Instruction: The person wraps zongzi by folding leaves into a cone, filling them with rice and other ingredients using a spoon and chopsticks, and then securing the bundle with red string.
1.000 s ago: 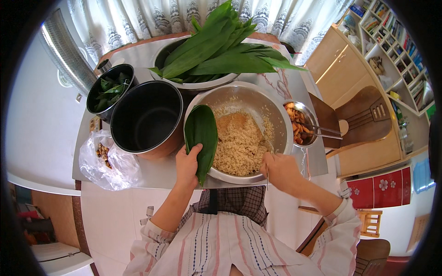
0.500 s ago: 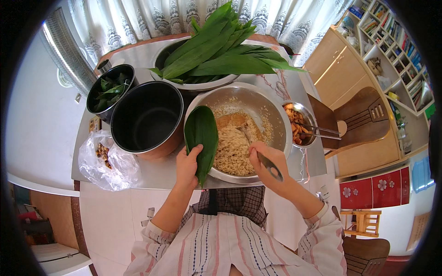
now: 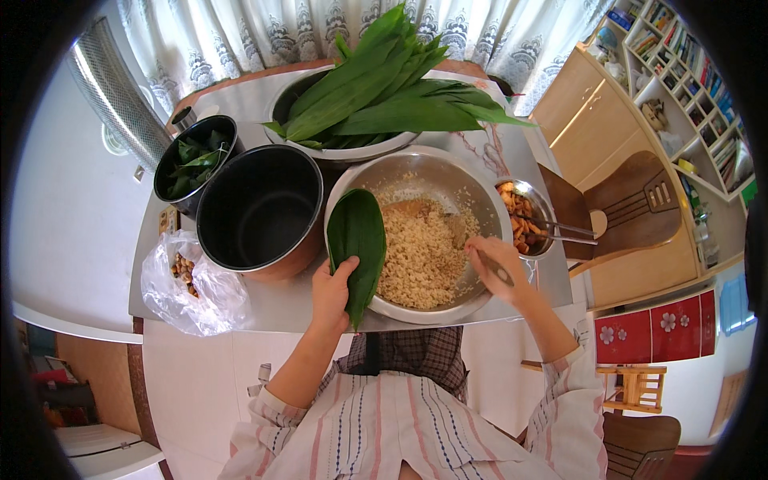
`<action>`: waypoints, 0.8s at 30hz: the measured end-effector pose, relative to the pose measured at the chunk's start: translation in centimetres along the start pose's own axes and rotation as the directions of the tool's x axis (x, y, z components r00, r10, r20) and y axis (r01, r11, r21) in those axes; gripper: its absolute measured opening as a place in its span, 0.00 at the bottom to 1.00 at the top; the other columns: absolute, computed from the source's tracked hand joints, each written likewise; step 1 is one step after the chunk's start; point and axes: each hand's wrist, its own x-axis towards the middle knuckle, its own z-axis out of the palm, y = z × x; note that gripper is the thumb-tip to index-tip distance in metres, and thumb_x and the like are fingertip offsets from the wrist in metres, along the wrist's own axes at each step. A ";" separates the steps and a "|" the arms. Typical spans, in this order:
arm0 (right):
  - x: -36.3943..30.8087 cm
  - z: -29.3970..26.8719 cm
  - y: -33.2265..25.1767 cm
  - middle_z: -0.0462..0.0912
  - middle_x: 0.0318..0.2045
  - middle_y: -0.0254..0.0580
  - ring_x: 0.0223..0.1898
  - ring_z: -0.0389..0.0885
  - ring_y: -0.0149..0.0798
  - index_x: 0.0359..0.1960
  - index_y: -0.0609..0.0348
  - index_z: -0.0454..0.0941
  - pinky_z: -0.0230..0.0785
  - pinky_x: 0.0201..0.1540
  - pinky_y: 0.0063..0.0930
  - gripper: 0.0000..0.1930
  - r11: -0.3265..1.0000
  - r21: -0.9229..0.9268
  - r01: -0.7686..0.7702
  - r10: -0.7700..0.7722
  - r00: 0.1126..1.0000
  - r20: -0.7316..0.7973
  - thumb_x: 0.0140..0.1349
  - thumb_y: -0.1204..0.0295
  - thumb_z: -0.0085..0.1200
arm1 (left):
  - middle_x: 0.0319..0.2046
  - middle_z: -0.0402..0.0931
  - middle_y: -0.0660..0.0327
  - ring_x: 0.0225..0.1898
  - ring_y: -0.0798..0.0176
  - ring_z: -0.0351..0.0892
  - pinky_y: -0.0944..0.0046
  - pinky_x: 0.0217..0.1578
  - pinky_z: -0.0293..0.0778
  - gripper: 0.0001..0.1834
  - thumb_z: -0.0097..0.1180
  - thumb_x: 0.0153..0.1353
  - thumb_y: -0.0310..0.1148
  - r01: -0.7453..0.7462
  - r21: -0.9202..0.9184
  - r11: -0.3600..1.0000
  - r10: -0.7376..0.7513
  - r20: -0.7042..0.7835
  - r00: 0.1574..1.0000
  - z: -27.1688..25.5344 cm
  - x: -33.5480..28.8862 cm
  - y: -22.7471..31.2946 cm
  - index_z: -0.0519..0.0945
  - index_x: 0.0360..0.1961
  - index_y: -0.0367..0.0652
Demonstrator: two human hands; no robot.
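My left hand [image 3: 334, 294] pinches the lower part of a broad green leaf [image 3: 357, 240], which stands over the near left rim of a wide steel bowl [image 3: 486, 192]. Pale, moist rice grains [image 3: 420, 256] fill the bowl's bottom, with a browner patch at the far side. At the bowl's right, my right hand [image 3: 502, 272] grips the handle of a spoon [image 3: 494, 267]; its head is down in the grains, partly hidden.
A dark-lined empty pot [image 3: 260, 208] stands left, beside a smaller pot [image 3: 192, 160] holding leaf parcels. Behind lies a basin of long leaves [image 3: 384, 96]. A small bowl [image 3: 526, 216] with brown pieces and chopsticks is right; a plastic bag [image 3: 196, 288] with nuts sits front left.
My right hand has moved right with the spoon, toward the bowl's right side. The grains look looser and more spread. My left hand keeps the leaf in nearly the same place.
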 end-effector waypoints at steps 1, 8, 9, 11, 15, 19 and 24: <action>-0.5 0.2 -1.0 0.77 0.24 0.45 0.28 0.76 0.48 0.35 0.59 0.71 0.68 0.31 0.35 0.11 0.999 0.032 -0.004 0.004 1.000 -0.024 0.48 0.80 0.53 | 0.36 0.78 0.58 0.33 0.66 0.77 0.68 0.33 0.74 0.11 0.54 0.58 0.26 -0.002 -0.001 1.000 0.002 -0.007 1.000 0.0 0.0 0.0 0.75 0.42 0.34; -1.4 0.9 -5.5 0.77 0.28 0.46 0.28 0.77 0.46 0.36 0.61 0.70 0.70 0.31 0.34 0.13 0.992 0.005 0.129 -0.128 0.988 -0.084 0.46 0.80 0.56 | 0.36 0.77 0.57 0.32 0.66 0.78 0.68 0.32 0.75 0.12 0.53 0.58 0.26 -0.013 -0.007 1.000 0.013 0.009 1.000 0.1 0.0 0.1 0.74 0.42 0.33; -1.2 0.9 -5.3 0.77 0.29 0.47 0.29 0.78 0.45 0.36 0.61 0.70 0.71 0.32 0.35 0.14 0.980 -0.050 0.192 -0.194 0.979 -0.057 0.46 0.79 0.57 | 0.36 0.77 0.57 0.32 0.66 0.78 0.68 0.32 0.75 0.12 0.53 0.58 0.26 -0.006 0.002 1.000 0.006 0.010 1.000 0.1 0.0 0.1 0.74 0.42 0.33; -0.5 0.7 -3.9 0.77 0.33 0.48 0.33 0.77 0.45 0.36 0.62 0.70 0.71 0.34 0.35 0.14 0.952 -0.249 0.177 -0.197 0.979 -0.058 0.46 0.77 0.57 | 0.35 0.77 0.57 0.32 0.66 0.78 0.68 0.31 0.75 0.12 0.53 0.58 0.26 -0.006 0.007 1.000 0.005 0.020 1.000 0.1 0.0 0.2 0.74 0.43 0.33; -0.7 -0.1 -1.2 0.77 0.39 0.52 0.38 0.77 0.47 0.38 0.63 0.70 0.70 0.39 0.36 0.16 0.919 -0.395 -0.008 0.082 0.982 0.169 0.45 0.75 0.56 | 0.36 0.77 0.56 0.32 0.64 0.78 0.67 0.32 0.76 0.13 0.51 0.58 0.25 -0.019 0.067 0.998 0.018 0.016 1.000 0.2 0.0 0.4 0.73 0.44 0.32; -2.0 1.1 -2.1 0.77 0.40 0.57 0.36 0.77 0.47 0.39 0.64 0.71 0.71 0.40 0.35 0.16 0.971 -0.221 0.091 -0.065 0.990 0.123 0.45 0.77 0.54 | 0.37 0.77 0.55 0.32 0.63 0.78 0.66 0.31 0.76 0.14 0.51 0.57 0.25 0.023 0.090 0.996 -0.027 0.041 0.999 0.4 0.3 0.7 0.72 0.45 0.32; -2.7 3.9 -6.5 0.76 0.39 0.65 0.36 0.77 0.50 0.38 0.69 0.70 0.72 0.42 0.35 0.15 0.924 -0.300 0.238 -0.240 0.970 0.029 0.46 0.76 0.51 | 0.35 0.77 0.56 0.31 0.62 0.78 0.65 0.31 0.76 0.13 0.50 0.57 0.25 0.053 0.082 0.995 -0.055 0.024 0.998 0.3 0.5 0.9 0.72 0.44 0.33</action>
